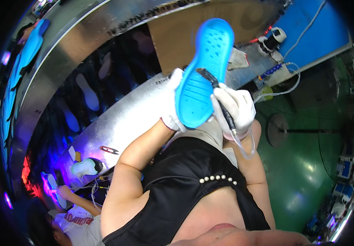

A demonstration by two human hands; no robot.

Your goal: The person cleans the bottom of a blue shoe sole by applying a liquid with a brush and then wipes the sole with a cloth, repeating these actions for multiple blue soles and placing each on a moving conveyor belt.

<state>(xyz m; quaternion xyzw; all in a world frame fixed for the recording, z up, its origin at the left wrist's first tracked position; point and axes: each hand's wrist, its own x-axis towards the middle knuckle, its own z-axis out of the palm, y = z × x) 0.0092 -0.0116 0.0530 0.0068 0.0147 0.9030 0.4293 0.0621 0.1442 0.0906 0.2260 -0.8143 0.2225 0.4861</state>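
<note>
A blue shoe sole point(203, 74), gripped at its lower end by the gloved left hand point(173, 102), long axis pointing up and slightly right, meets a tube-fed brush point(218, 96) pinched in the right hand point(235, 108), whose fingers risk smearing wet coating should the sole slip.

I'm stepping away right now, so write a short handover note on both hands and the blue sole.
Left hand, white-gloved, grips the blue shoe sole by its edge, raised with the underside facing the camera.
Right hand, also gloved, holds a dark brush pen fed by a clear tube; its tip touches the middle of the sole.
Done: cannot tell how much of the sole is coated.
Left: the rest of the sole's surface appears yet to be brushed.
</note>
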